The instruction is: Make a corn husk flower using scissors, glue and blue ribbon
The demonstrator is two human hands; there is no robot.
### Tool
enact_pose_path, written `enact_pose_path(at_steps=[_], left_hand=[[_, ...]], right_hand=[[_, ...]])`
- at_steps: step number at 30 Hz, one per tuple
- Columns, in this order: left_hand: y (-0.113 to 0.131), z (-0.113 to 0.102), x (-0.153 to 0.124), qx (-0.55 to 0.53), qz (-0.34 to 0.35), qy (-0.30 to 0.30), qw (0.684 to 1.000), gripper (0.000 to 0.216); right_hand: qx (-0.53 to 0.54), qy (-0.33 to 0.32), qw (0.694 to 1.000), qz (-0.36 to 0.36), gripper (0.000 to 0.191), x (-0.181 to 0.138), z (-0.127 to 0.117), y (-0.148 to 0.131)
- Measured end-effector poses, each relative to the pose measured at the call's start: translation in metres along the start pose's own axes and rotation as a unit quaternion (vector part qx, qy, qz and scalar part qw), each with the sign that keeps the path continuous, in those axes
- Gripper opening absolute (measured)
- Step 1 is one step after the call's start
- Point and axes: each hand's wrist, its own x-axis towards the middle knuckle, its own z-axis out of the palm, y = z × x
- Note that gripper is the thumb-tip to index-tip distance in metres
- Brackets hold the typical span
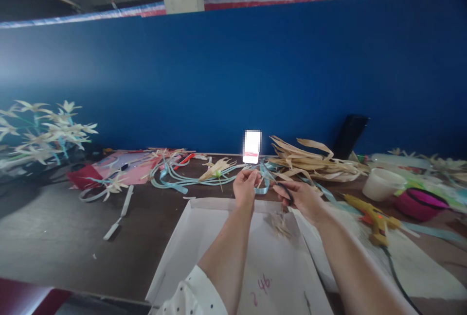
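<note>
My left hand [245, 187] is closed in a pinch on a light blue ribbon [263, 179] above the far edge of a white cardboard tray [189, 237]. My right hand [301, 198] is closed round black-handled scissors [282, 187] whose tip points at the ribbon. Small pieces of dried husk [279, 222] lie in the tray below my hands.
A pile of dried corn husks [314, 162] lies behind my hands, beside a husk flower [218, 169] and blue ribbon loops [175, 179]. To the right are a yellow glue gun [370, 218], a white cup [381, 183] and a pink bowl [419, 204]. Husk flowers [44, 132] stand far left.
</note>
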Motion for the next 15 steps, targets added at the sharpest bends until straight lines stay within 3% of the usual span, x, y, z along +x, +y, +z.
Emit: enact_pose_path(at_steps=[3, 6, 10, 15], left_hand=[[0.003, -0.001, 0.003, -0.045, -0.013, 0.032, 0.998, 0.033], [0.008, -0.004, 0.007, -0.092, -0.015, 0.075, 0.993, 0.033], [0.013, -0.008, 0.011, -0.121, -0.006, 0.098, 0.988, 0.033], [0.012, -0.006, 0.008, -0.099, 0.010, 0.074, 0.992, 0.037]], right_hand=[[0.023, 0.015, 1.000, 0.007, 0.041, -0.002, 0.000, -0.003], [0.029, -0.044, 0.998, 0.023, 0.040, -0.006, 0.000, -0.006], [-0.050, -0.115, 0.992, 0.029, 0.033, -0.010, 0.003, -0.006], [-0.057, -0.085, 0.994, 0.033, 0.032, -0.005, 0.008, 0.000]])
